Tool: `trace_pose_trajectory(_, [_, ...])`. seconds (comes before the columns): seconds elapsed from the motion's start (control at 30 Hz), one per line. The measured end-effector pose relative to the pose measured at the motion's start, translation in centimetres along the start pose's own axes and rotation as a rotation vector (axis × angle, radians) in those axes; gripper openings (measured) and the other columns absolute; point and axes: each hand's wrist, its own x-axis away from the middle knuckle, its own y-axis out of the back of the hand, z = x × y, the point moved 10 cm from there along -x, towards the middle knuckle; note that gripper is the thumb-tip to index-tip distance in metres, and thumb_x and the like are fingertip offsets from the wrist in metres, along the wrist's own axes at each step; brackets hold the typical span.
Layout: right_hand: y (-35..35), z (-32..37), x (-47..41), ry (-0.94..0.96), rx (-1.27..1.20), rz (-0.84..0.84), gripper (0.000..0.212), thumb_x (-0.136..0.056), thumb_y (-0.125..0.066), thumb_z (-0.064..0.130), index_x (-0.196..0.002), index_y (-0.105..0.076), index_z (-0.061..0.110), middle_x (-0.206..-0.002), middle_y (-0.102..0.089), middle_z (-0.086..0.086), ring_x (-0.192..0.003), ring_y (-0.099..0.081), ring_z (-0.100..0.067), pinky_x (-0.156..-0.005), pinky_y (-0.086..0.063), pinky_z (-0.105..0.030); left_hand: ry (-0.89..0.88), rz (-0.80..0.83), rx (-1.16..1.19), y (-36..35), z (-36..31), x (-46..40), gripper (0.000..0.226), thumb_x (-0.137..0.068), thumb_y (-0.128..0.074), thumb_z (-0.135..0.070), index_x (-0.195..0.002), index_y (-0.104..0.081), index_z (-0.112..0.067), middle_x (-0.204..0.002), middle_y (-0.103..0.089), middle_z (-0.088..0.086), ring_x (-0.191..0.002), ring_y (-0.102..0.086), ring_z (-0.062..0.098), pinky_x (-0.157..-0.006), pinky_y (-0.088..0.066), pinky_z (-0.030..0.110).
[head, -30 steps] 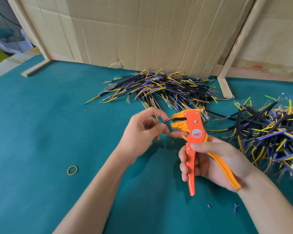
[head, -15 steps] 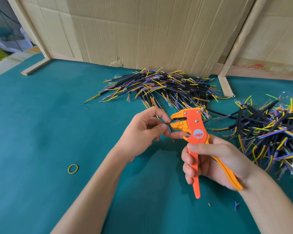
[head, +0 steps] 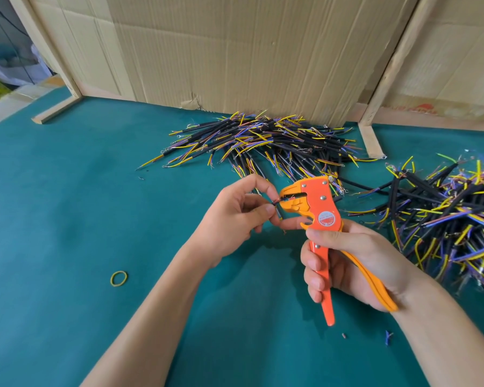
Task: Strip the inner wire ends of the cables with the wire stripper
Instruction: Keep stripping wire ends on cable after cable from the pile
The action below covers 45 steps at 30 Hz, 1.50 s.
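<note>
While the right hand (head: 355, 263) is gripping the wire stripper (head: 323, 219) by both handles, fingers curled round them, the left hand (head: 235, 216) is pinching a cable (head: 359, 203) between thumb and fingers, its wire end sitting in the stripper's jaws. Behind the stripper, cable piles (head: 263, 143) are lying on the green worktop (head: 67, 219).

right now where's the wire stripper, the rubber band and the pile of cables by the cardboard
wire stripper (head: 317, 203): head view, on its orange head plate below the rivets.
rubber band (head: 119, 278): head view, on the band's yellow loop.
pile of cables (head: 263, 141): head view, on the pile's black, yellow-tipped middle.
</note>
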Motion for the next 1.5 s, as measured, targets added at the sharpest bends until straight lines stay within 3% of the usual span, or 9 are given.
trace_pose_trajectory(0.47, [0.2, -0.2, -0.1, 0.002, -0.017, -0.046, 0.041, -0.087, -0.07, 0.025, -0.122, -0.067, 0.005, -0.062, -0.043, -0.01, -0.042, -0.044, -0.023, -0.047, -0.044, -0.034, 0.053, -0.022, 0.067, 0.2, 0.6, 0.0, 0.02, -0.1, -0.055, 0.0, -0.1, -0.047, -0.018, -0.076, -0.069, 0.005, -0.055, -0.046, 0.013, -0.044, -0.031, 0.016])
trace_pose_trajectory(0.67, [0.5, 0.1, -0.6, 0.088, -0.077, -0.125, 0.038, -0.087, -0.065, 0.023, -0.118, -0.068, 0.001, -0.054, -0.031, -0.003, -0.03, -0.031, -0.012, -0.035, -0.034, -0.02, 0.076, -0.04, 0.118, 0.3, 0.8, 0.0, 0.015, -0.099, -0.056, 0.001, -0.104, -0.052, -0.013, -0.076, -0.069, 0.004, -0.054, -0.046, 0.012, -0.044, -0.032, 0.015])
trace_pose_trajectory(0.77, [0.0, 0.0, -0.4, 0.074, -0.088, -0.059, 0.039, -0.089, -0.07, 0.023, -0.122, -0.068, 0.002, -0.057, -0.039, -0.005, -0.035, -0.039, -0.016, -0.038, -0.039, -0.024, 0.081, -0.052, 0.122, 0.5, 1.0, 0.0, 0.014, -0.099, -0.056, 0.001, -0.107, -0.054, -0.01, -0.074, -0.07, 0.003, -0.053, -0.046, 0.012, -0.043, -0.032, 0.015])
trace_pose_trajectory(0.9, [0.5, 0.6, 0.1, 0.106, -0.155, -0.018, 0.066, -0.07, -0.09, 0.02, -0.125, -0.062, -0.004, -0.077, -0.058, -0.022, -0.059, -0.057, -0.032, -0.058, -0.052, -0.044, 0.068, -0.114, 0.101, 1.1, 1.1, -0.1, 0.018, -0.098, -0.058, 0.001, -0.112, -0.059, -0.01, -0.077, -0.072, 0.004, -0.054, -0.046, 0.011, -0.044, -0.033, 0.015])
trace_pose_trajectory(1.03, [1.6, 0.7, 0.0, 0.143, -0.173, -0.092, 0.058, -0.06, -0.095, 0.013, -0.111, -0.068, 0.003, -0.097, -0.065, -0.035, -0.072, -0.065, -0.04, -0.073, -0.057, -0.052, 0.055, -0.289, 0.106, 2.9, 1.3, 0.0, 0.013, -0.094, -0.065, 0.0, -0.099, -0.064, -0.013, -0.082, -0.076, 0.009, -0.057, -0.05, 0.013, -0.047, -0.037, 0.018])
trace_pose_trajectory(1.17, [0.4, 0.0, -0.2, 0.091, -0.163, -0.031, 0.053, -0.066, -0.093, 0.013, -0.111, -0.068, 0.001, -0.114, -0.063, -0.042, -0.079, -0.069, -0.044, -0.084, -0.056, -0.059, 0.011, -0.37, 0.122, 3.6, 1.1, 0.2, 0.015, -0.086, -0.074, 0.0, -0.088, -0.067, -0.013, -0.084, -0.074, 0.019, -0.064, -0.057, 0.019, -0.048, -0.04, 0.024])
trace_pose_trajectory(1.37, [0.0, -0.4, -0.6, 0.085, -0.189, -0.066, 0.063, -0.061, -0.095, 0.011, -0.116, -0.067, -0.003, -0.1, -0.065, -0.034, -0.08, -0.068, -0.043, -0.084, -0.056, -0.059, -0.023, -0.337, 0.107, 3.1, 0.6, 0.1, 0.02, -0.082, -0.079, 0.001, -0.082, -0.069, -0.016, -0.081, -0.075, 0.015, -0.06, -0.055, 0.017, -0.046, -0.043, 0.024])
trace_pose_trajectory(1.5, [0.1, -0.1, -0.5, 0.093, -0.204, -0.096, 0.05, -0.067, -0.086, 0.006, -0.114, -0.068, -0.002, -0.095, -0.066, -0.029, -0.077, -0.068, -0.04, -0.078, -0.058, -0.054, -0.034, -0.293, 0.109, 2.5, 0.3, 0.1, 0.017, -0.083, -0.079, -0.002, -0.083, -0.07, -0.017, -0.087, -0.074, 0.022, -0.069, -0.057, 0.024, -0.047, -0.043, 0.024])
